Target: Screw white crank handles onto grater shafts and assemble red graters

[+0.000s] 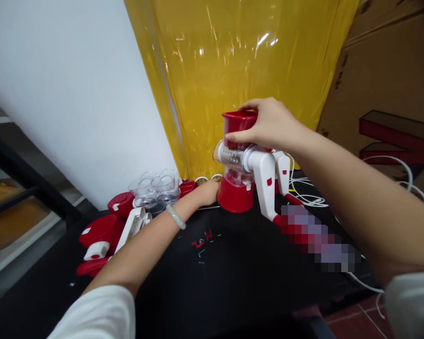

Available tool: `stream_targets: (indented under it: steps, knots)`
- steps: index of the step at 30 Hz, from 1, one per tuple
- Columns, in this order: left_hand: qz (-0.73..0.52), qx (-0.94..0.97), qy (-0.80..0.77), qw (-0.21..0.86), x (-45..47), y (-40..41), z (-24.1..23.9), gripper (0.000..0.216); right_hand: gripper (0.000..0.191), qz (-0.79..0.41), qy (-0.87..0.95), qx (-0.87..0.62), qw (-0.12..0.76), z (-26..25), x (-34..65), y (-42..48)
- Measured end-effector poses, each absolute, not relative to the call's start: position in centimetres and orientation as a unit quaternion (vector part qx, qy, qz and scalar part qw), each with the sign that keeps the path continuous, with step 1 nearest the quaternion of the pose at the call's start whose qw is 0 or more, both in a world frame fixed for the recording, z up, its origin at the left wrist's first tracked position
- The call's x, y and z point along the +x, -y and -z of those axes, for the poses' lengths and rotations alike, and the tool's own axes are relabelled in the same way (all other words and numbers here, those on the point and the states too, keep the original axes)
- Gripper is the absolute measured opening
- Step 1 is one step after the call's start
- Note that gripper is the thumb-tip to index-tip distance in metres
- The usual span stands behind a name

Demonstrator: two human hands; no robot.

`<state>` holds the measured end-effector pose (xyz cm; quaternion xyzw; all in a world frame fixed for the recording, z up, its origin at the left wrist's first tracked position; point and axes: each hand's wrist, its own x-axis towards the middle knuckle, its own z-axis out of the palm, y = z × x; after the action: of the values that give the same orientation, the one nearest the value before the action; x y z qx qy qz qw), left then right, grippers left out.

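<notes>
A red and white rotary grater (236, 194) stands upright on the black table, its clear body holding a metal drum (230, 156). My right hand (271, 123) is wrapped around the red hopper (233, 125) at its top, thumb in front and fingers over the far side. The white crank (264, 176) hangs down on the right of the grater. Low on the grater's left side is my left hand (209, 192), close to the red base; its fingers are hidden. Behind that hand, two round drum ends (201, 180) show near a small red part (187, 187).
Left of my arm lie red bases (102, 231), a white crank piece (129, 227) and clear plastic housings (155, 186). Small red and metal bits (201, 243) are scattered mid-table. A second white crank (283, 165), white cables (313, 202) and a cardboard box (392, 84) are at right.
</notes>
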<state>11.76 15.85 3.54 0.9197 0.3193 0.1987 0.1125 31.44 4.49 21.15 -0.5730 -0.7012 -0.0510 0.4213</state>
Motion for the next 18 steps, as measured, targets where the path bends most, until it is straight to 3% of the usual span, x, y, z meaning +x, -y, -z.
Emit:
stream_targets:
  steps: [4,14,18]
  knots:
    - [-0.188,0.926,-0.327,0.028,6.9,-14.1,-5.5,0.034,0.070,0.036,0.718,-0.559,0.412,-18.9,29.4,-3.4]
    - [-0.142,0.915,-0.376,0.008,3.7,-11.9,-3.4,0.029,0.062,0.063,0.725,-0.615,0.304,-16.2,29.7,-2.7]
    - [-0.124,0.925,-0.356,-0.050,5.6,-11.9,-2.9,0.042,0.062,0.076,0.712,-0.650,0.255,-16.6,30.6,-3.0]
